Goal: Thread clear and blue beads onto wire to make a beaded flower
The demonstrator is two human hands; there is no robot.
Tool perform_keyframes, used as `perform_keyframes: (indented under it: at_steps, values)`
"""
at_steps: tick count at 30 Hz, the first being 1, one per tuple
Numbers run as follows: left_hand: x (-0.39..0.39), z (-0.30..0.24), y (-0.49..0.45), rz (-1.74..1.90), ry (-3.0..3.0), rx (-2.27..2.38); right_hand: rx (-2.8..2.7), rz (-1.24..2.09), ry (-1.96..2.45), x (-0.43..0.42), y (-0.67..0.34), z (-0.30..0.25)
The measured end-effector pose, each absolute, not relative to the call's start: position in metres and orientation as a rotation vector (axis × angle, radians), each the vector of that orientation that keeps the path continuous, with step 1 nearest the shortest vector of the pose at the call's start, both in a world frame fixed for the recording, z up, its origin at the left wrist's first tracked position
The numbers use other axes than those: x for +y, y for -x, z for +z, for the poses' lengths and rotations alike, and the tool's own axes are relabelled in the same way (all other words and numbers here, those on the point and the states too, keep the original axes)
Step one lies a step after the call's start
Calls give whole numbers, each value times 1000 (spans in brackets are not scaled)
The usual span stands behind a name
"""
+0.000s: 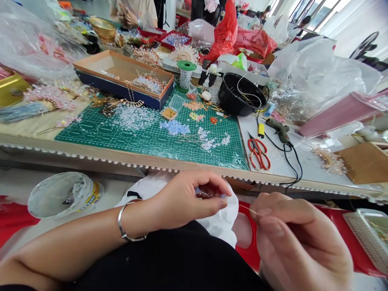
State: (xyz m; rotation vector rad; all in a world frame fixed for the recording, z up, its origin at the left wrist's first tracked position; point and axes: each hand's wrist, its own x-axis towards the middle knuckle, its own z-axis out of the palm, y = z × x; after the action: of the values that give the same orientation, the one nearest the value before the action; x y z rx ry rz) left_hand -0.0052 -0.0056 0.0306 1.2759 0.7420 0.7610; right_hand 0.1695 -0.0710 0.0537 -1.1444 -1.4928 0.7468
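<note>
In front of my lap, my left hand (184, 200) is closed, thumb and fingertips pinching a small pale blue bead piece (223, 197). More bluish clear bits (199, 192) show inside its curled fingers. To its right my right hand (298, 236) pinches a thin gold wire (249, 209), which runs toward the left fingertips; where the wire ends is hard to see. Beyond the hands, a green cutting mat (139, 141) bears a pile of blue flower beads (175, 127), clear beads (135, 117), pale flower pieces (207, 139) and several thin gold wires (188, 139).
Red-handled scissors (258, 152) and a glue gun (280, 129) with its black cord lie right of the mat. Behind stand a black bowl (242, 95), a wire spool (186, 74) and a shallow box (124, 79). A white bucket (65, 194) is on the floor, left.
</note>
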Motion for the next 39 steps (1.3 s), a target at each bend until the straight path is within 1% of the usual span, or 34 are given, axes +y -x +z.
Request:
perform_keyframes:
  at_steps: [7, 10, 15, 39]
  values:
    - [-6, 28, 4, 744, -1138, 674, -1835, 471, 1204, -68, -163, 57]
    - [-6, 27, 5, 737, -1027, 617, -1870, 487, 1284, -67, -162, 60]
    - [-8, 29, 6, 713, -989, 586, -1894, 507, 1279, -69, -162, 62]
    - [-12, 29, 12, 705, -1211, 650, -1866, 562, 1279, -71, -165, 56]
